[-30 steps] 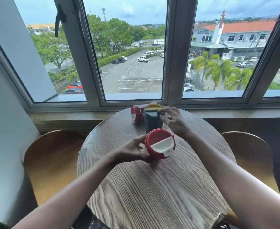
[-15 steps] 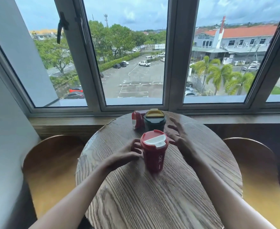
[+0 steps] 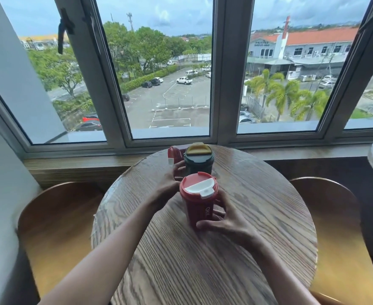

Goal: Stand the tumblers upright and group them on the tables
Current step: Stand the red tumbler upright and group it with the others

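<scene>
On the round wooden table (image 3: 203, 260), the right hand (image 3: 227, 221) wraps its fingers around the base of the upright red tumbler (image 3: 200, 201), lid closed. The left hand (image 3: 170, 183) reaches past, fingers curled against the dark green tumbler (image 3: 200, 161) standing behind. A 3rd, red tumbler (image 3: 174, 155) lies toppled farthest back.

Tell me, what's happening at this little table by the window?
A person is tidying tumblers on a round wooden table. The right hand is wrapped around the base of a red tumbler that stands upright near the middle. The left hand reaches past it toward a dark green tumbler with a yellow lid, also upright, closer to the window. A second red tumbler lies on its side behind the green one, not yet stood up.
</scene>
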`<state>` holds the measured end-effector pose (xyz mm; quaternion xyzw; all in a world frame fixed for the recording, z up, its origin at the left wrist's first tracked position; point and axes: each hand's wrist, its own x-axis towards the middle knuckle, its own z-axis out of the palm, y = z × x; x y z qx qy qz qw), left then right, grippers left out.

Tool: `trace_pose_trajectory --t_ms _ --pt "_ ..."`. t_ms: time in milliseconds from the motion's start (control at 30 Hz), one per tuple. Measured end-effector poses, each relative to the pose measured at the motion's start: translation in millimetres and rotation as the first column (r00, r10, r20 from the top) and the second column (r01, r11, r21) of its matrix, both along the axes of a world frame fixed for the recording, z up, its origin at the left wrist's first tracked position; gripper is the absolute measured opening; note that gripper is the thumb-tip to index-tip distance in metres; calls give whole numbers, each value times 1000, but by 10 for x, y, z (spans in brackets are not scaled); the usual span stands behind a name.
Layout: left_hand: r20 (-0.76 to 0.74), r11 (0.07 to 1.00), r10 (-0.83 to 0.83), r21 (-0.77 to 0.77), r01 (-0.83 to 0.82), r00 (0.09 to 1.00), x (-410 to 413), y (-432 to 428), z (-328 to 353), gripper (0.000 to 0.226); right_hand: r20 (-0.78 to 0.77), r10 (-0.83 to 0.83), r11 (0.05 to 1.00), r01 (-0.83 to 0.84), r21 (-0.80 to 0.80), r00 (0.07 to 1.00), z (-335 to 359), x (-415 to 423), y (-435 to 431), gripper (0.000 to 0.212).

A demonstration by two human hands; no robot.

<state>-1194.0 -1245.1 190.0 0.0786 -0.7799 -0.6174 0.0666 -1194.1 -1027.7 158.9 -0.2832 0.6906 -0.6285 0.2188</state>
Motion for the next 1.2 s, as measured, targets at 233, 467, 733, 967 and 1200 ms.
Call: trace_pose_trajectory --t_ms 233,467,733,967,1200 --pt "-36 999 -10 -51 9 999 -90 62 -140 67 -201 -205 978 210 4 958 -44 -40 -68 83" --pt "8 1000 2 -17 -2 1000 -131 47 -229 58 -202 -393 919 392 -48 897 -53 -204 2 88" --pt "-12 999 -18 -42 17 1000 -80 64 -245 70 -188 -321 944 330 18 928 -70 -257 -1 96" --pt "-340 773 446 -319 -548 828 -144 -170 -113 29 -161 -240 970 231 -69 957 405 -348 249 101" --pt "52 915 329 -265 -305 943 -528 -371 195 92 -405 -203 949 281 143 892 905 -797 -249 24"
